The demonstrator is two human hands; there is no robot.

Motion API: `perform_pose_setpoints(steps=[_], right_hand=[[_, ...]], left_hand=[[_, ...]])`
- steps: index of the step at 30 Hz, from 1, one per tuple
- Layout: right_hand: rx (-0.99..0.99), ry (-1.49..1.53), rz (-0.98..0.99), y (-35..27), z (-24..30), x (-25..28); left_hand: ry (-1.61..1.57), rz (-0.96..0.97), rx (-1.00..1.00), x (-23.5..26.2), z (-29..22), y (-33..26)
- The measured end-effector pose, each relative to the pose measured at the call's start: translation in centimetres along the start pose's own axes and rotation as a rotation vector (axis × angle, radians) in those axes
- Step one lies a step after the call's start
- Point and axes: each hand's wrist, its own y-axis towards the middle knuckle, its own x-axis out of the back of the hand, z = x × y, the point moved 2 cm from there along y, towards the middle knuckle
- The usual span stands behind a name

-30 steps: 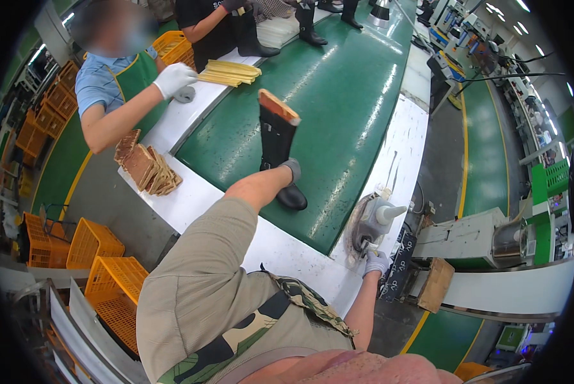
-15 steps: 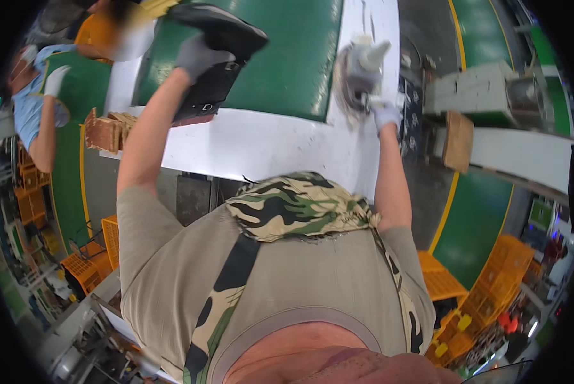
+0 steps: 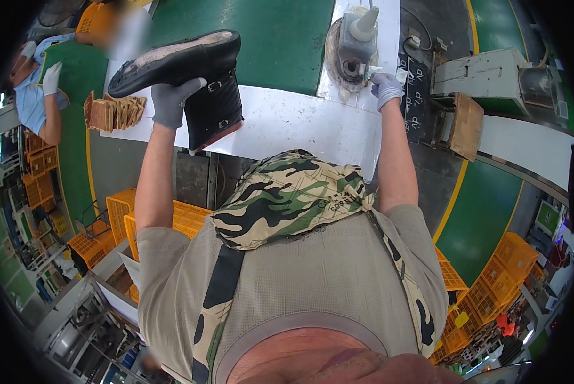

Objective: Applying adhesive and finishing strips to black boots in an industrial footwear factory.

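Note:
In my grey-gloved left hand is a black boot, gripped around its ankle. The boot's underside faces up and shows a pale middle inside a black rim; two buckle straps cross the shaft. My gloved right hand is closed on a brush-like tool with a pale handle. The far end of that tool is at the dark opening of a small pot, so its tip is hidden. Directly behind the pot stands a translucent squeeze bottle with a conical nozzle, on a stained round base.
A green mat covers part of the white table. Upright brown pieces stand in a row at the table's left. Orange crates sit below it. A co-worker's gloved hand is at far left; a grey machine stands right.
My left hand has brought the boot nearer to me and turned it, so its underside now shows. My right hand stays by the pot, the tool still in it.

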Motion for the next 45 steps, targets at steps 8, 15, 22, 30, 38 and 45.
perform_pose_setpoints(steps=[8,15,22,30,38,45], right_hand=[[0.242,-0.802,-0.176,-2.1,2.2,-0.5],[0.362,-0.844,-0.183,-1.2,1.8,-0.4],[0.342,-0.387,0.006,-0.7,2.5,2.1],[0.533,0.155,0.517,-18.1,18.8,-10.9],[0.754,-0.011,0.464,-22.4,20.7,-14.4],[0.666,-0.072,0.515,-23.7,20.2,-15.5]], left_hand=[[0.007,-0.101,0.012,-1.3,-1.6,-2.4],[0.122,-0.085,-0.119,-1.1,-2.1,-3.2],[0.298,0.088,-0.342,-2.3,-2.7,-3.1],[-0.739,0.125,0.129,-1.6,4.5,-4.1],[-1.043,0.161,0.161,-3.3,0.7,-5.0],[-1.019,0.204,0.129,-4.2,-1.6,-6.0]])
